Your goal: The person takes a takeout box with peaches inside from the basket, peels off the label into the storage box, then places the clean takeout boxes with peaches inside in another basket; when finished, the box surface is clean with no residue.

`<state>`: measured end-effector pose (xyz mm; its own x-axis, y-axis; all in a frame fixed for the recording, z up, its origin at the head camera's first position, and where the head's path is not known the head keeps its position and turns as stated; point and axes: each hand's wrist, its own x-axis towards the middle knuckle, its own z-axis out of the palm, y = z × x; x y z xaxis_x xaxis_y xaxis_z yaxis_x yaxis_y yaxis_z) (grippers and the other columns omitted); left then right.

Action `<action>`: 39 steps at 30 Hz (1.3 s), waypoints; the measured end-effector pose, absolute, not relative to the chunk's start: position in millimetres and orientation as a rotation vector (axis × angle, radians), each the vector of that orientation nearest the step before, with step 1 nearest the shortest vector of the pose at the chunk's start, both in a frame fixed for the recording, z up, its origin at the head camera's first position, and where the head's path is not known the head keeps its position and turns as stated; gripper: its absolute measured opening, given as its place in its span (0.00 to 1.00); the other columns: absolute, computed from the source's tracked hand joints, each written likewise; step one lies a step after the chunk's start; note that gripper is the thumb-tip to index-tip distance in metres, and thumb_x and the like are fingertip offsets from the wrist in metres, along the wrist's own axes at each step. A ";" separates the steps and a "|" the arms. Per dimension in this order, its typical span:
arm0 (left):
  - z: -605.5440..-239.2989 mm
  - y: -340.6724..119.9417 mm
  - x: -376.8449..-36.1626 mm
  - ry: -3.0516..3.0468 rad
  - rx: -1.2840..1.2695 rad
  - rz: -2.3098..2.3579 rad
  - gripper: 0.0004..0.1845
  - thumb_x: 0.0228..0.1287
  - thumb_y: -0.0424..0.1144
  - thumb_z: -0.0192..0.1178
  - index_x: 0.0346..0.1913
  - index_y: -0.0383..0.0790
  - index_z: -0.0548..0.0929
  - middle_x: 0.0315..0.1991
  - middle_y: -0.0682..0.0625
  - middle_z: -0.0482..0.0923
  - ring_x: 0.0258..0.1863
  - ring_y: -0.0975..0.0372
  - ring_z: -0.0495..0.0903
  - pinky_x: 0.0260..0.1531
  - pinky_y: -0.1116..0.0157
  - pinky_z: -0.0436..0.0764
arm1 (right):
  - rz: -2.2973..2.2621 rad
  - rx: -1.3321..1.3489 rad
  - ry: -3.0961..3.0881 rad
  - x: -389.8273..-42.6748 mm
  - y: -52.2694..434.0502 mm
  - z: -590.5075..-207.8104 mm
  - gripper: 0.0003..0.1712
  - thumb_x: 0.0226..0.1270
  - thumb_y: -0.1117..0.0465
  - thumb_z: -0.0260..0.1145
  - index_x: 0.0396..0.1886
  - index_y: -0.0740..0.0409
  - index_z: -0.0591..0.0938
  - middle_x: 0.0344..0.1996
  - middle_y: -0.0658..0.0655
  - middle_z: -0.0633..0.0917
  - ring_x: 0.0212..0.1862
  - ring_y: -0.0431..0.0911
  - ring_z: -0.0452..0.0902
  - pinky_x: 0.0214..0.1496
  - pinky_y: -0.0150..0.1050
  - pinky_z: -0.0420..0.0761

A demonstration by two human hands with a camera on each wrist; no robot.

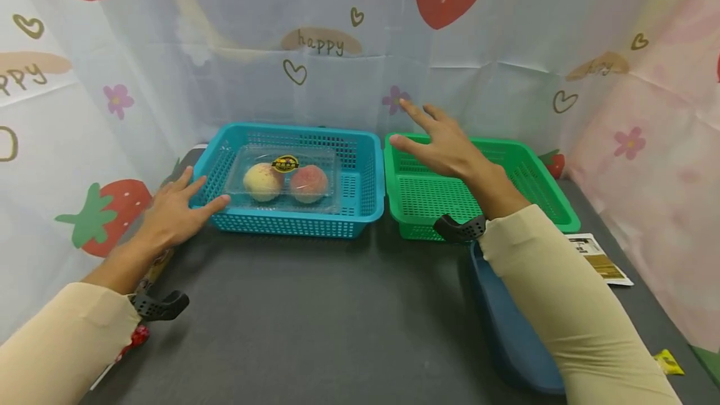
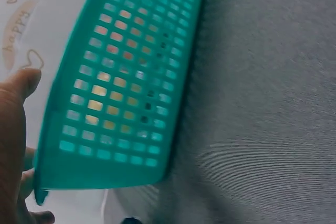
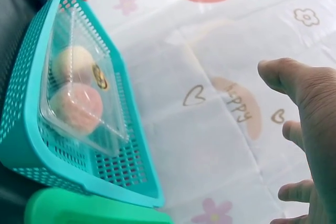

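Both left hand [image 1: 175,210] and right hand [image 1: 447,145] are holding nothing, fingers apart, seemingly reaching toward left blue basket [image 1: 287,225]; gripping it would be needing curled fingers

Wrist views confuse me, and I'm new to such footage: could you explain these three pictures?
No machine here: a person works bare-handed. One camera, on the head, looks forward and down; one on each wrist shows the work closer. On the dark tabletop stand a blue basket, with two round fruits in a clear box inside, a green basket and a dark blue tray. The left hand is spread at the blue basket's left end; whether it touches, I can't tell. The right hand hovers open near the green basket. Neither grips anything.
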<state>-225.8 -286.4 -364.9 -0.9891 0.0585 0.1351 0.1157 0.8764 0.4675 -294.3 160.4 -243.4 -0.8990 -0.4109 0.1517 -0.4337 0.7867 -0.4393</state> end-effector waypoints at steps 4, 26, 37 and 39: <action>-374.5 -283.3 -226.8 -2.938 -0.123 -0.760 0.47 0.67 0.65 0.48 0.73 0.28 0.55 0.75 0.35 0.36 0.69 0.31 0.40 0.52 0.25 0.48 | 0.768 0.711 -2.937 -298.2 152.2 -248.4 0.45 0.65 0.30 0.51 0.77 0.31 0.48 0.75 0.62 0.46 0.73 0.63 0.38 0.64 0.70 0.48; -381.4 -278.2 -227.4 -2.851 -0.045 -0.804 0.49 0.66 0.65 0.49 0.70 0.22 0.57 0.75 0.35 0.40 0.68 0.32 0.46 0.50 0.24 0.50 | 1.188 0.670 -2.924 -315.7 86.3 -293.8 0.43 0.66 0.33 0.55 0.77 0.33 0.53 0.75 0.49 0.53 0.74 0.54 0.45 0.66 0.63 0.55; -384.4 -280.8 -227.5 -2.822 -0.047 -0.835 0.49 0.67 0.64 0.50 0.70 0.21 0.56 0.75 0.36 0.39 0.68 0.32 0.44 0.51 0.25 0.49 | 1.289 0.564 -3.015 -325.8 46.8 -323.7 0.44 0.65 0.34 0.59 0.77 0.35 0.54 0.75 0.50 0.53 0.72 0.55 0.50 0.65 0.61 0.59; -385.0 -281.0 -227.9 -2.819 -0.046 -0.834 0.49 0.67 0.65 0.50 0.70 0.21 0.57 0.75 0.36 0.40 0.68 0.32 0.44 0.51 0.25 0.50 | 1.279 0.555 -3.029 -327.9 42.5 -329.2 0.44 0.66 0.36 0.59 0.77 0.37 0.54 0.75 0.51 0.53 0.72 0.55 0.50 0.65 0.61 0.59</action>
<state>-227.9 -281.0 -385.0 -0.9793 -0.0269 0.2004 0.0865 0.8401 0.5354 -327.9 42.5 -329.2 -0.9265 -0.3733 -0.0476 -0.2262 0.6534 -0.7225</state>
